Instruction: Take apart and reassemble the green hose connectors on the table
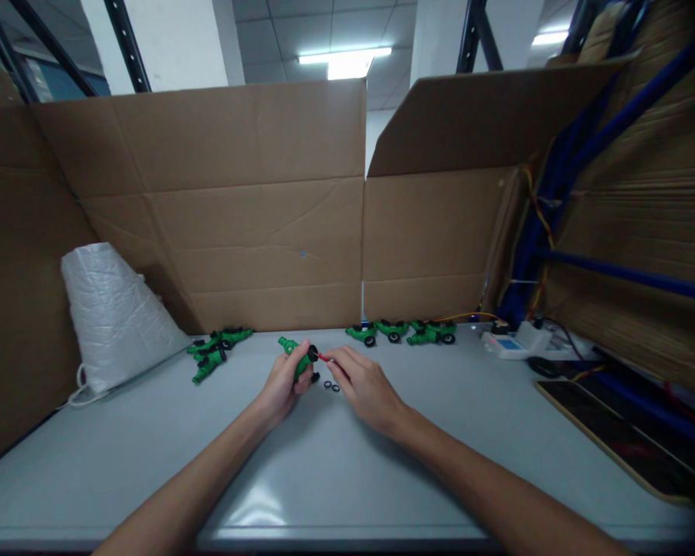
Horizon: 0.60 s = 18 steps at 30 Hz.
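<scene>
My left hand (285,384) is closed around a green plastic fitting (297,357) with a black end, held just above the grey table (324,463). My right hand (364,384) pinches a thin red tool (325,358) whose tip touches the fitting's black end. Two small black rings (332,386) lie on the table between my hands, right below the fitting.
A pile of green fittings (213,352) lies to the back left, and a row of them (404,332) to the back right. A white bag (113,313) stands at left. Cardboard walls (237,208) enclose the bench. A white device with wires (515,342) and a dark board (614,432) lie at right.
</scene>
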Motion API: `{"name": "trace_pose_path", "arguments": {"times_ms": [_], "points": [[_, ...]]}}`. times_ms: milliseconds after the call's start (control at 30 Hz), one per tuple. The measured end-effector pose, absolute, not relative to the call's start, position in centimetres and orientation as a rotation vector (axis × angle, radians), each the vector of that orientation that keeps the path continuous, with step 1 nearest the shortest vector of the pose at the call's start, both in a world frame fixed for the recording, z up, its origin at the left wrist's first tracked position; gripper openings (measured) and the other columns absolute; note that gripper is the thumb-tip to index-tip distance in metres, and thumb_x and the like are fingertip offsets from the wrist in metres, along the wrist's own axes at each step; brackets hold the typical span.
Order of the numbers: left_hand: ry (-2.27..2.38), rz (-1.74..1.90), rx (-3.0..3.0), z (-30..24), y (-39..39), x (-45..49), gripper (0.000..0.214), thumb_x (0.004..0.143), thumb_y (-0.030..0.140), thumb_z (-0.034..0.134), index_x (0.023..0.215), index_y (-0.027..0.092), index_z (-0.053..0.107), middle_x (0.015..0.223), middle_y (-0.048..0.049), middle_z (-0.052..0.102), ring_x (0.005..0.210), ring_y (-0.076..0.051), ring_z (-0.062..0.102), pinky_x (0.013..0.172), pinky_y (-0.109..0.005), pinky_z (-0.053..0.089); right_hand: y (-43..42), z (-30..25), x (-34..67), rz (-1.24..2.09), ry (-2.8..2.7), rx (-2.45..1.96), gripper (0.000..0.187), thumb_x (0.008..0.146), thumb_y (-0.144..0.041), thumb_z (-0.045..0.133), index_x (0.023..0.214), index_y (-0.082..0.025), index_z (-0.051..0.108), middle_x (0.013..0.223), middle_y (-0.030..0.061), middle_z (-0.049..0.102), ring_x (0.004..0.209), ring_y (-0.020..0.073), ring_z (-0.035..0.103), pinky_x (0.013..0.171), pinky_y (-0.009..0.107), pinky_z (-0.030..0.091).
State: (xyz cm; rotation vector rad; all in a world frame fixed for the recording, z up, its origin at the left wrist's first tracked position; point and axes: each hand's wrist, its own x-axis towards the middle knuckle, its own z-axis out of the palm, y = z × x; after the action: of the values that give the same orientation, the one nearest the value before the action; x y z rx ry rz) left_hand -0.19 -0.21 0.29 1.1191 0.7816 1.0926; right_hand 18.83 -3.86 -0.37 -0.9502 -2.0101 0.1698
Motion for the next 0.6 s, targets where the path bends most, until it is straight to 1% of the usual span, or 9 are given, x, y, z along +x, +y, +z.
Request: {"name": "trace_pose_path", "arguments": {"times_ms": [167,267,433,600], "points": [[0.777,1.135,1.101,0.24,-0.08,-0.34,0.051,0.084,0.062,0.076,0.079,0.017,0.053,0.051,0.0104,0.034,0.044,-0.004,0.024,0.042,-0.018,0.016,-3.88,-0.12,19.07,0.12,-1.989,-1.001,0.024,0.111,-0.026,0.044,0.119,-0.022,0.066,0.11,0.0073,0.071,0.101,0.021,0.069,0.091,0.034,0.053],[0.799,1.118,1.122,0.23,-0.11,-0.44,0.05,0.085,0.062,0.076,0.078,0.017,0.054,0.051,0.0104,0.034,0.044,-0.004,0.023,0.043,-0.019,0.015,-3.87,-0.07,19.16,0.046,-2.021,-1.046,0.023,0.111,-0.026,0.046,0.119,-0.023,0.067,0.11,0.0062,0.071,0.099,0.0202,0.07,0.087,0.032,0.053],[0.839,1.117,1.16,0.22,-0.16,-0.37,0.051,0.086,0.064,0.074,0.078,0.017,0.054,0.051,0.0103,0.034,0.043,-0.005,0.023,0.043,-0.02,0.014,-4.27,0.22,19.0,-0.241,-2.063,-1.156,0.023,0.111,-0.028,0.047,0.118,-0.024,0.069,0.104,0.0061,0.071,0.095,0.0211,0.068,0.077,0.03,0.05],[0.956,1.138,1.237,-0.29,0.07,-0.37,0.055,0.083,0.068,0.075,0.074,0.019,0.05,0.05,0.0097,0.035,0.042,-0.005,0.025,0.042,-0.021,0.016,-4.57,0.23,19.02,-0.48,-2.088,-1.197,0.018,0.109,-0.025,0.052,0.112,-0.025,0.069,0.1,0.0064,0.071,0.096,0.022,0.063,0.073,0.031,0.047]]}}
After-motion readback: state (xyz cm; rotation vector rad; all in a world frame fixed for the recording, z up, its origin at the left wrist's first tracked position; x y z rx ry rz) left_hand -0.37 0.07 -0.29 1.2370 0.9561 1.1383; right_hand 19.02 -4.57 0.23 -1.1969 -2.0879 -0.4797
